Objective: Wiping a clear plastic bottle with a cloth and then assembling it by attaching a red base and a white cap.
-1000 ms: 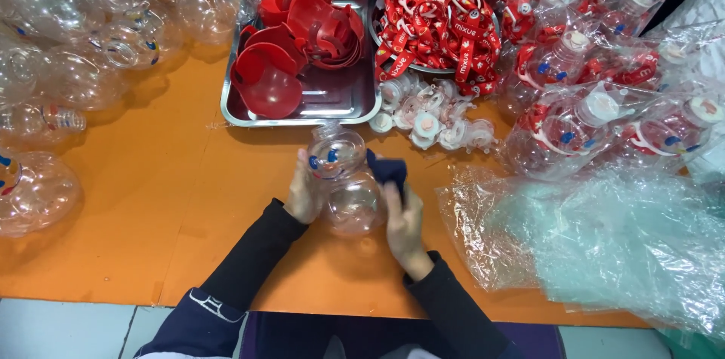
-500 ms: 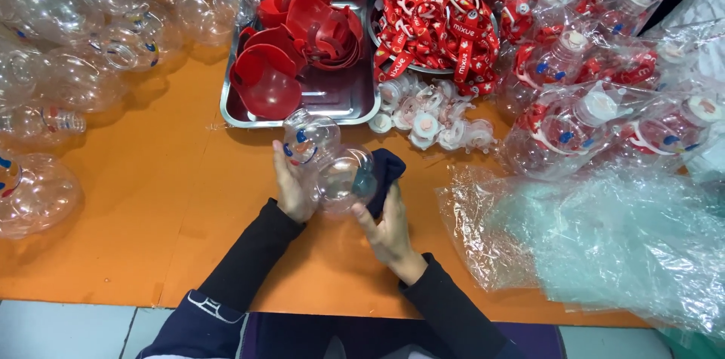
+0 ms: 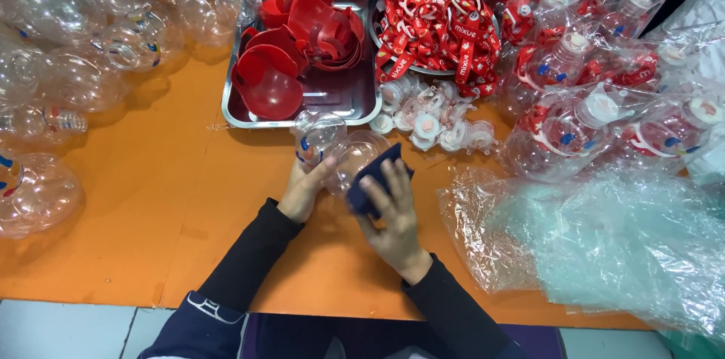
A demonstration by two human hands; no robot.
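Tray [image 3: 355, 114] and caps [image 3: 430, 117] crowd behind bottle [image 3: 336, 151]

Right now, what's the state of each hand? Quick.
Left hand: closed around the clear plastic bottle, holding it up off the orange table.
Right hand: fingers pressing a dark blue cloth against the bottle.

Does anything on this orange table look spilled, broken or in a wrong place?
Nothing stands out. The left hand holds a clear bottle while the right hand presses a dark cloth on it.
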